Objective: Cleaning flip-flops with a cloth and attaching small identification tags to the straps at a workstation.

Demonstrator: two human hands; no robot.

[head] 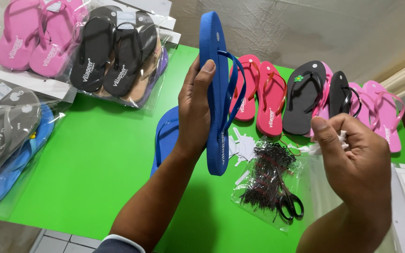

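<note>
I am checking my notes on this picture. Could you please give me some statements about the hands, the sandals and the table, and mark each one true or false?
1. The left hand holds a blue sandal on its edge. True.
2. The right hand holds the scissors. False: the scissors lie on the green table, on a clear bag of black ties; the hand pinches something small and white.
3. A second blue sandal lies on the table. True.
4. The red sandals are packed in a bag. False: they lie loose.
</note>
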